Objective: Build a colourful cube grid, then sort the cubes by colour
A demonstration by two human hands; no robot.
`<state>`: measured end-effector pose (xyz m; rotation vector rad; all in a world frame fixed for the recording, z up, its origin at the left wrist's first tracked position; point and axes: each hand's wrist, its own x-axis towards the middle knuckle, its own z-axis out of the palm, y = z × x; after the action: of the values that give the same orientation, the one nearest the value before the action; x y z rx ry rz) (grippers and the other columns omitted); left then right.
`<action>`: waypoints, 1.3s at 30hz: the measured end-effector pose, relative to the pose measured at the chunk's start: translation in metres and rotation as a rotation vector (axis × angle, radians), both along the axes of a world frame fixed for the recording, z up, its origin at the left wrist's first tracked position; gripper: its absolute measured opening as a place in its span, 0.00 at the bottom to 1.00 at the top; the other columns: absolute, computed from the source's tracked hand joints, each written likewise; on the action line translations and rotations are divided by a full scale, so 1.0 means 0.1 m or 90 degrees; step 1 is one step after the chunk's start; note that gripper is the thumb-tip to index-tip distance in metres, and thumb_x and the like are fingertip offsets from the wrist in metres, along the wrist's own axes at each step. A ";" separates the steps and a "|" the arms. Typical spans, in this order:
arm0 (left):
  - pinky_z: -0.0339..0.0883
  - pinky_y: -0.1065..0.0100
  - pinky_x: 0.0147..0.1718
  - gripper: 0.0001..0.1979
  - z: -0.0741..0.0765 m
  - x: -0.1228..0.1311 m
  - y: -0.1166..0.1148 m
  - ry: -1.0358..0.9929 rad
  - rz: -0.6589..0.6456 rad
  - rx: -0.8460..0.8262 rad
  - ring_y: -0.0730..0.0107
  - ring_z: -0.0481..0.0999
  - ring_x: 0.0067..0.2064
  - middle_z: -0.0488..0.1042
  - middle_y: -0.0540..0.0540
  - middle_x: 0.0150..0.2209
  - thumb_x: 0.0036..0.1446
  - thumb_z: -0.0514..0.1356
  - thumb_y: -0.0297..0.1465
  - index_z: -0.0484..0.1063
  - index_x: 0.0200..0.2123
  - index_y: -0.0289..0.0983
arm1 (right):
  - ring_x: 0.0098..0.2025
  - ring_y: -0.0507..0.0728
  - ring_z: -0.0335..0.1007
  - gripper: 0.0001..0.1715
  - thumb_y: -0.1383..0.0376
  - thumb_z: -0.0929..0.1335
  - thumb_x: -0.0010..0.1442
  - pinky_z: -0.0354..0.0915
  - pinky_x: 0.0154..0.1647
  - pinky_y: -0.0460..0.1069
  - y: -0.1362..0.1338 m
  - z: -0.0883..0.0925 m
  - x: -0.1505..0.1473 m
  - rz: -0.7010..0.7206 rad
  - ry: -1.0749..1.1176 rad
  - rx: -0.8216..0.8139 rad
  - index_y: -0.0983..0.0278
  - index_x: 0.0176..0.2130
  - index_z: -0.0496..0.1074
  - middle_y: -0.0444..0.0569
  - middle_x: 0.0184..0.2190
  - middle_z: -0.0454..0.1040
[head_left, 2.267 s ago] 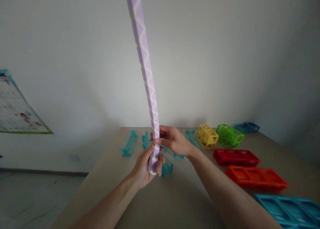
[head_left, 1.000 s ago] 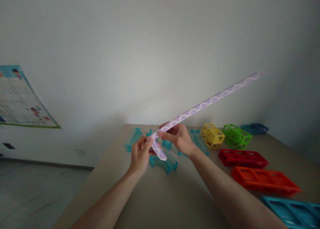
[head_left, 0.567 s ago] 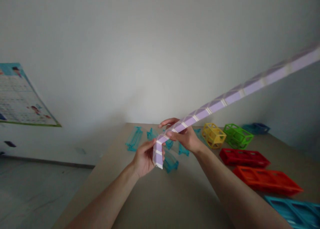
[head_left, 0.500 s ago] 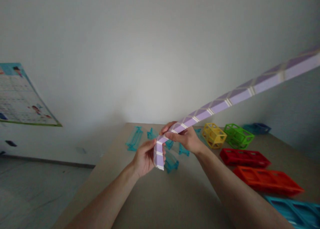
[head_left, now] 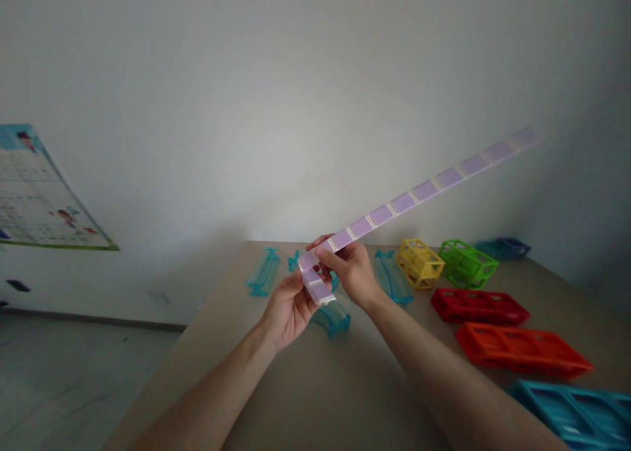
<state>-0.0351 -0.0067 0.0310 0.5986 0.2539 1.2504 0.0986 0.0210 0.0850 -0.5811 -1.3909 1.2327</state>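
Note:
A long lilac-and-white segmented snake toy (head_left: pixel 424 189) slants up to the right over the table. Its near end is bent down into a short hook between my hands. My left hand (head_left: pixel 286 309) grips that bent end from below, fingers closed on it. My right hand (head_left: pixel 348 272) pinches the strip just past the bend, thumb and fingers closed on the purple segments. Both hands hover above the brown table (head_left: pixel 320 385), over a curved clear teal track piece (head_left: pixel 332 319).
Clear teal track pieces (head_left: pixel 263 271) lie along the table's far edge. To the right sit a yellow lattice block (head_left: pixel 420 263), a green one (head_left: pixel 467 265), a red frame (head_left: pixel 479 306), an orange frame (head_left: pixel 521 352) and a teal frame (head_left: pixel 576 415). A poster (head_left: pixel 39 201) hangs on the left wall.
The snake toy swung from upright down to a slant toward the right. Its near end got bent into a hook, and the flat purple faces now turn toward me.

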 end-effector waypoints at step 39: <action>0.73 0.73 0.27 0.17 -0.02 -0.03 -0.04 0.396 0.369 0.226 0.72 0.75 0.29 0.77 0.45 0.35 0.53 0.65 0.39 0.76 0.44 0.37 | 0.28 0.52 0.67 0.25 0.59 0.75 0.50 0.62 0.29 0.47 0.13 0.12 0.25 0.129 -0.026 0.024 0.63 0.43 0.63 0.48 0.33 0.77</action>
<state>-0.0385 -0.0112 0.0287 1.2839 0.7734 1.6524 0.1237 0.0336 0.0973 -0.4493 -1.5331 1.3586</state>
